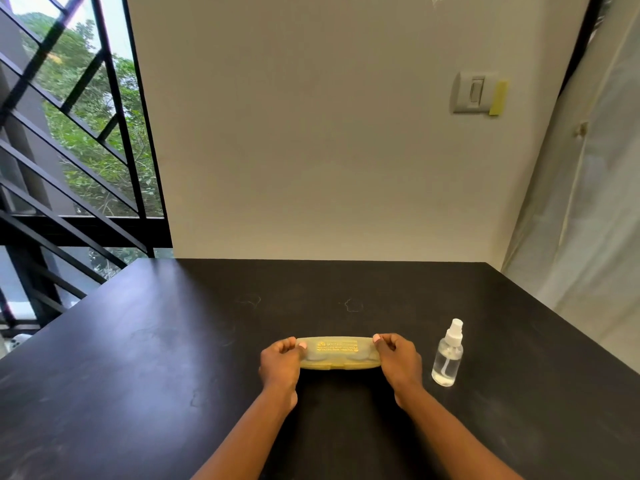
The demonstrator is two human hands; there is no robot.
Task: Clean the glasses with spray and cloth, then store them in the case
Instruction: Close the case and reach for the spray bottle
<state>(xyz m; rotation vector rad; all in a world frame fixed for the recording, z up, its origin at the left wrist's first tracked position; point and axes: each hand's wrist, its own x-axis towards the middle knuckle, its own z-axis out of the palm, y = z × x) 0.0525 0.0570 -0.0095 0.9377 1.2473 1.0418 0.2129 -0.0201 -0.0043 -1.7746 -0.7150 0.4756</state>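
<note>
Olive-green case [339,353] lies closed on the black worktop [173,341]. Left hand [281,363] and right hand [398,360] grip its ends, fingers [382,341] curled. Spray bottle [447,356] stands just right.

A black table [138,358], wall switch [474,92] and barred window [79,133].

I see the olive-yellow glasses case [339,353] lying closed and lengthwise on the dark surface [173,341], yellow print on its lid. To its right, near but apart, the clear spray bottle [447,355] stands upright, white nozzle on top, partly filled with clear liquid.
</note>
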